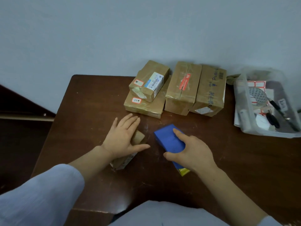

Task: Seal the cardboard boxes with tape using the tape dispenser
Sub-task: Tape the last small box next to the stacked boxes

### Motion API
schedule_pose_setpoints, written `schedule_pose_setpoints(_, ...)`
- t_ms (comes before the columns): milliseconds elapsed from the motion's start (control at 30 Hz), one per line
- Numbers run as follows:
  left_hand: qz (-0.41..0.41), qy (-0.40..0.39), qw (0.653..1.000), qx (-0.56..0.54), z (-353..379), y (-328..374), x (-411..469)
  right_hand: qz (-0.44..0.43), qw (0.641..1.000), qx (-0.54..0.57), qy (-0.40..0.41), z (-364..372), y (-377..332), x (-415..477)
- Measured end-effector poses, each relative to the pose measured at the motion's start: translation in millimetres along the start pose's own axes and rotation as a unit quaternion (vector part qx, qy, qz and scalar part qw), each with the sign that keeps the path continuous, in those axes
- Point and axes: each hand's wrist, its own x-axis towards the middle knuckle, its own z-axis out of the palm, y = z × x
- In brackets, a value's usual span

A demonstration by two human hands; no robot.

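Blue dispenser [167,139] in right grip [193,154]; left [123,137] presses box [139,137].

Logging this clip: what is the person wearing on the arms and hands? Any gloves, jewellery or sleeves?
The left hand and the right hand are both bare: no gloves, rings or watch show. The left sleeve is a soft, pale blue-grey fabric that ends partway up the forearm. The right sleeve is the same colour, with only its edge showing at the bottom corner.
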Motion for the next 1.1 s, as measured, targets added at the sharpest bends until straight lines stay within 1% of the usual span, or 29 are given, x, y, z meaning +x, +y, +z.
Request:
schedule_pose_setpoints(67,0.020,-0.017,0.999,-0.019,-2.0,0.8,-4.3,0.001,1.000,0.006,0.004,-1.2,0.6,0.7)
schedule_pose_setpoints(133,-0.019,-0.014,0.999,-0.021,-2.4,4.5,-7.2,0.000,1.000,0.007,0.006,-1.2,0.7,0.0)
schedule_pose_setpoints(167,-0.058,-0.004,0.998,-0.018,-0.8,8.2,-7.2,0.000,1.000,0.008,0.010,-1.0,0.7,-0.6)
schedule_pose_setpoints(200,-0.114,0.015,0.993,-0.024,0.7,12.7,-6.3,0.000,1.000,0.010,0.011,-1.1,0.6,-1.5)
schedule_pose_setpoints(233,-0.191,0.041,0.980,-0.049,0.7,16.9,-3.4,0.000,1.000,0.012,0.012,-1.2,0.6,-2.4)
schedule_pose_setpoints(267,-0.280,0.064,0.953,-0.097,-1.1,19.8,1.2,0.001,1.000,0.014,0.013,-1.4,0.7,-2.8)
schedule_pose_setpoints(300,-0.367,0.077,0.912,-0.168,-6.9,22.4,6.3,0.003,1.000,0.017,0.015,-1.8,1.7,-2.9)
schedule_pose_setpoints(333,-0.434,0.076,0.864,-0.245,-14.0,23.2,11.3,0.004,1.000,0.019,0.018,-2.2,3.3,-2.7)
schedule_pose_setpoints(367,-0.473,0.067,0.828,-0.293,-19.1,22.0,15.2,0.005,1.000,0.019,0.021,-2.8,4.8,-2.4)
schedule_pose_setpoints(400,-0.479,0.052,0.825,-0.295,-23.0,21.1,16.7,0.006,1.000,0.018,0.024,-3.4,6.0,-2.2)
schedule_pose_setpoints(433,-0.444,0.033,0.862,-0.244,-25.1,20.3,14.8,0.006,0.999,0.018,0.026,-3.7,7.1,-1.8)
schedule_pose_setpoints(467,-0.367,0.021,0.916,-0.161,-23.9,18.9,10.8,0.007,0.999,0.020,0.028,-3.9,7.9,-1.3)
schedule_pose_setpoints(500,-0.271,0.007,0.960,-0.072,-22.1,16.3,6.2,0.007,0.999,0.024,0.029,-4.0,8.4,-0.6)
schedule_pose_setpoints(533,-0.187,-0.013,0.982,-0.007,-19.7,11.6,2.0,0.007,0.999,0.028,0.029,-3.6,8.6,0.1)
schedule_pose_setpoints(567,-0.130,-0.034,0.991,0.022,-17.1,5.8,0.1,0.005,0.999,0.031,0.030,-3.1,8.5,0.9)
schedule_pose_setpoints(600,-0.106,-0.044,0.993,0.014,-15.8,2.0,0.4,0.003,0.999,0.033,0.032,-2.6,8.4,1.8)
schedule_pose_setpoints(667,-0.113,-0.042,0.992,-0.027,-16.1,0.9,7.8,0.001,0.999,0.037,0.038,-2.1,9.9,2.6)
schedule_pose_setpoints(733,-0.146,-0.019,0.989,-0.020,-15.8,7.0,17.0,0.000,0.999,0.034,0.042,-1.5,12.5,2.1)
schedule_pose_setpoints(800,-0.209,-0.026,0.977,-0.019,-14.6,12.8,24.5,0.000,0.999,0.028,0.045,-1.6,14.6,1.2)
schedule_pose_setpoints(833,-0.227,-0.033,0.973,-0.014,-12.3,13.4,26.8,-0.001,0.999,0.027,0.047,-1.5,15.2,1.3)
schedule_pose_setpoints(933,-0.237,-0.028,0.971,0.013,-8.7,11.5,27.2,-0.007,0.998,0.032,0.058,0.5,18.0,3.3)
schedule_pose_setpoints(1000,-0.243,-0.033,0.969,0.006,-9.7,11.9,27.3,-0.018,0.996,0.055,0.070,2.5,20.4,4.8)
schedule_pose_setpoints(1100,-0.269,-0.062,0.961,-0.014,-17.7,17.4,27.9,-0.057,0.983,0.144,0.103,5.6,28.8,4.5)
